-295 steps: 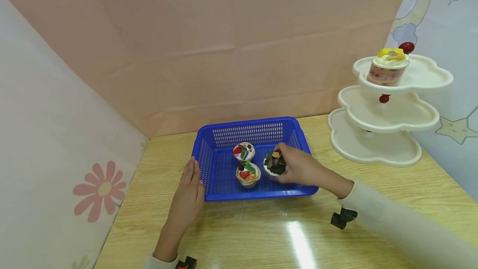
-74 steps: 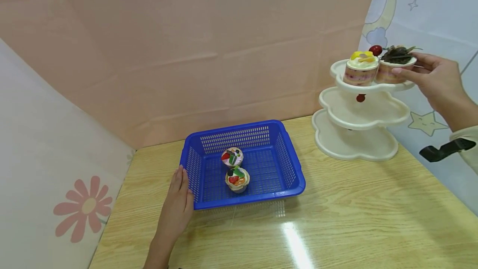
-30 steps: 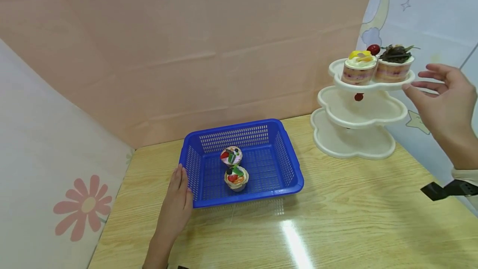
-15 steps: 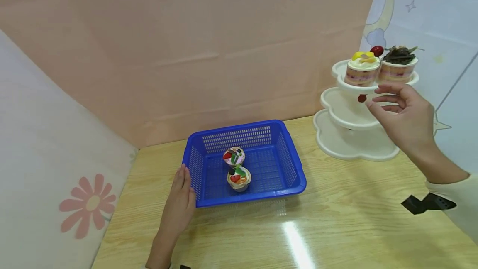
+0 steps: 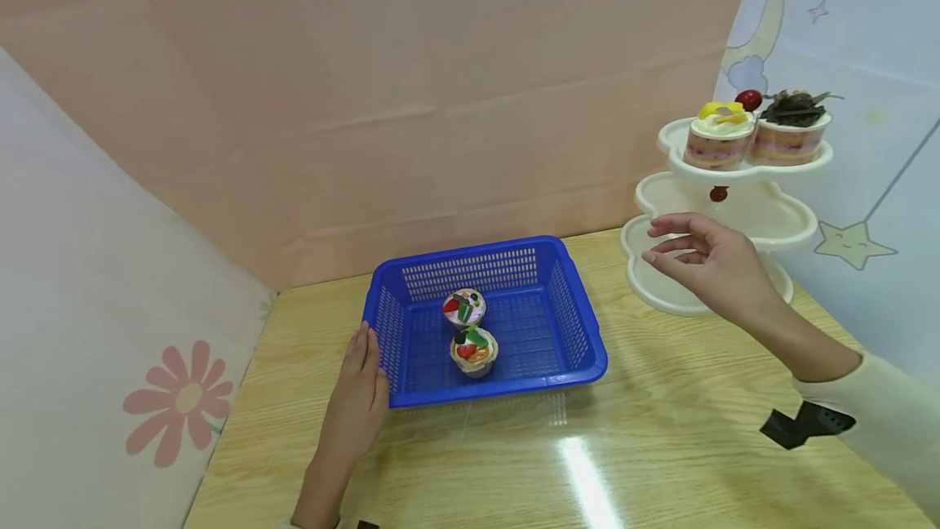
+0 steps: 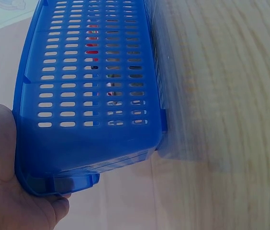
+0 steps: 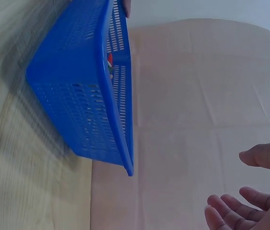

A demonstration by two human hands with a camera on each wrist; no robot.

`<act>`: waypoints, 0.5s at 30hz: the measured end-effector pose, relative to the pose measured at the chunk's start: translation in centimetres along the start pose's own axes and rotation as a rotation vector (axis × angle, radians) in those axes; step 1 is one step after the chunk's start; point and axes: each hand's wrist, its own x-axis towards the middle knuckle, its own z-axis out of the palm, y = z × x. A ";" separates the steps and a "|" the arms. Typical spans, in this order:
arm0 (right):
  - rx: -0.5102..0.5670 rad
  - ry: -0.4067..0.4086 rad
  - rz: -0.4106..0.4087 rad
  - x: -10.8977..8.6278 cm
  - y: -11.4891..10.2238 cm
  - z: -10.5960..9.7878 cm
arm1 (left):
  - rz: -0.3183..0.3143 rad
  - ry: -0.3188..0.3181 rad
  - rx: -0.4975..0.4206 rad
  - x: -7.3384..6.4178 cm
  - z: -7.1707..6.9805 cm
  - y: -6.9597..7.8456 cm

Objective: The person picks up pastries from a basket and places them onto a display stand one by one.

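Note:
My left hand (image 5: 357,394) rests on the left rim of a blue plastic basket (image 5: 507,386), fingers laid straight over the edge. In the left wrist view the hand (image 6: 3,167) lies along the rim near a corner. Two cupcakes, one with pink cream (image 5: 464,308) and one with pale cream and fruit (image 5: 473,352), stand inside towards its left. My right hand (image 5: 716,260) is in the air right of the basket, its fingers loosely bent and holding nothing. Behind it rises a cream three-tier stand (image 5: 786,211). Its top tier bears a yellow-fruit dessert cup (image 5: 718,140) and a chocolate-topped dessert cup (image 5: 789,133).
The wooden table (image 5: 485,472) carries the basket and the stand. A peach backdrop (image 5: 441,104) closes off the back, with patterned cloth at both sides. A red ball (image 5: 748,100) tops the stand's post, between the two cups.
My right hand took the chocolate-topped dessert cup from the basket to the top tier, let it go beside the yellow-fruit one, and moved back down and left. My left hand stayed at the basket.

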 end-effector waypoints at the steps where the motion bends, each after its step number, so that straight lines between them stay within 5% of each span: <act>1: 0.000 -0.013 0.001 0.0 0.0 0.3 | 0.000 0.001 0.001 0.0 0.0 0.0; 15: 0.043 -0.191 -0.080 -0.2 -0.4 4.7 | 0.002 0.014 0.007 0.1 0.1 0.0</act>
